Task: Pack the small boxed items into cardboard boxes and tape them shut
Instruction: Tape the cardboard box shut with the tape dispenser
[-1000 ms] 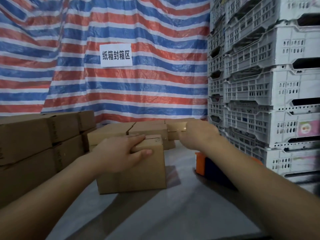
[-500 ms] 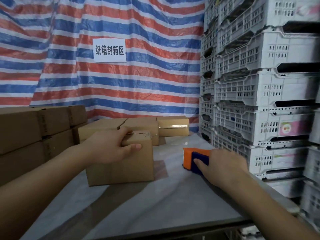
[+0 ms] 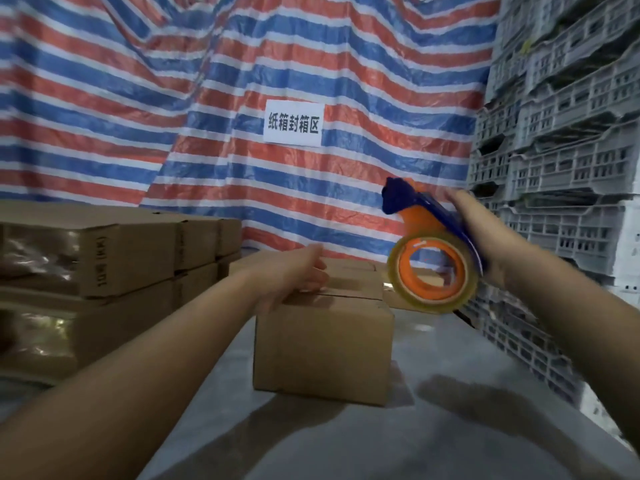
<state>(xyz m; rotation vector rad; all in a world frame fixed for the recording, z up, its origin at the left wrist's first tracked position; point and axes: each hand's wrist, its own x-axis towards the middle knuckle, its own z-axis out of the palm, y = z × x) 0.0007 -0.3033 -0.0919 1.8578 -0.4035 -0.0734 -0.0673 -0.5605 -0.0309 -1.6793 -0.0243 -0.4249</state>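
Fingers of the left hand point(image 3: 294, 275) are laid fairly straight, though blurred, across the closed top flaps of the cardboard box point(image 3: 322, 344), pressing rather than gripping; the flaps are judged to be held down so that the seam stays shut for taping. Fingers of the right hand point(image 3: 474, 233) are wrapped around the blue-and-orange tape dispenser point(image 3: 433, 251), which is held in the air above and to the right of the box, its clear tape roll turned toward the camera. No tape is seen on the seam, so the sealing pass is judged not yet begun.

One box is being worked on, standing on the grey worktop point(image 3: 433, 427), slightly left of centre. One dispenser with one roll is counted. More boxes point(image 3: 349, 265) lie just behind it at the far edge; their number cannot be told because they are hidden. On the left a stack of boxes point(image 3: 114, 258) is set in two layers, at least three to the upper row, already taped. White plastic crates point(image 3: 561, 174) are piled at the right. One paper sign point(image 3: 293, 123) is fixed to the striped tarpaulin point(image 3: 138, 98) at the far side.
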